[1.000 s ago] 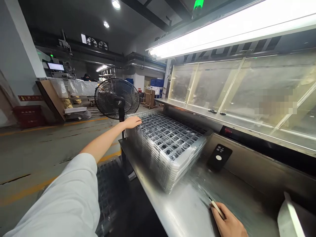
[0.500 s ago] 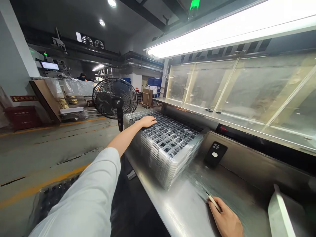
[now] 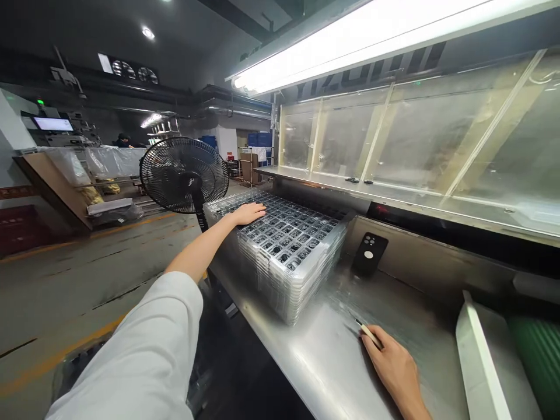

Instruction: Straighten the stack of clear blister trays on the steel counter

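A tall stack of clear plastic trays (image 3: 286, 256) filled with small dark parts stands on the steel bench (image 3: 332, 356). My left hand (image 3: 248, 213) lies flat on the top tray near its far left corner, fingers stretched out. My right hand (image 3: 391, 364) rests on the bench near the front edge, fingers closed round a thin white pen-like tool (image 3: 370, 333) whose tip points toward the stack.
A black phone (image 3: 370, 254) leans against the bench's back wall. A black standing fan (image 3: 184, 175) is left of the trays. A white divider (image 3: 481, 356) and green conveyor belt (image 3: 540, 356) lie right. A distant person (image 3: 123, 140) is beyond.
My left hand has slid from the stack's far left edge onto the top tray. The view has turned right, bringing the green belt into sight. My right hand holds the tool as before.
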A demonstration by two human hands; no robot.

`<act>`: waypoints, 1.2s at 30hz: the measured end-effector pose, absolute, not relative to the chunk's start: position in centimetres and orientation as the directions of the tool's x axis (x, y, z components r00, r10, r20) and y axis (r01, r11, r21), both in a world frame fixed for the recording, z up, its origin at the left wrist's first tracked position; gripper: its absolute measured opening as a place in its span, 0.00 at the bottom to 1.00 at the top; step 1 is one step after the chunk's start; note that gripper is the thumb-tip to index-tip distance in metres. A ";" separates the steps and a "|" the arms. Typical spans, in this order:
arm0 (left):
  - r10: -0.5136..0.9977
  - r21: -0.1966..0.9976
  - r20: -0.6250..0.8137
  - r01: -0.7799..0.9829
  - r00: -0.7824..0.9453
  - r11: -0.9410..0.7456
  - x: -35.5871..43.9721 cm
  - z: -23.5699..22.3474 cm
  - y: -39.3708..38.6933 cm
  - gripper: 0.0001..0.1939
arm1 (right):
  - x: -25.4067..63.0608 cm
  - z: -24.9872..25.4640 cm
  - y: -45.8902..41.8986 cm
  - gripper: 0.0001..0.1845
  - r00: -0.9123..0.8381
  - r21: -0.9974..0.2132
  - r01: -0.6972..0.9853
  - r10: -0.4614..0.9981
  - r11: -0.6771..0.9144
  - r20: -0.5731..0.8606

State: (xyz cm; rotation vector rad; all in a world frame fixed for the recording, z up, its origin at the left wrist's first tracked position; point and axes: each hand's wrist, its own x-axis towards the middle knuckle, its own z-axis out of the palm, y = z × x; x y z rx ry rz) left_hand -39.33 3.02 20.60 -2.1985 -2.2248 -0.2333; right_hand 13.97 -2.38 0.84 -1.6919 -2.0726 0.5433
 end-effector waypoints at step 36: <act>0.960 0.037 0.080 0.961 0.270 -0.274 -22.6 21.6 6.6 0.35 | 13.9 0.1 -2.7 0.27 -0.230 -0.557 0.770 0.950 0.311 0.212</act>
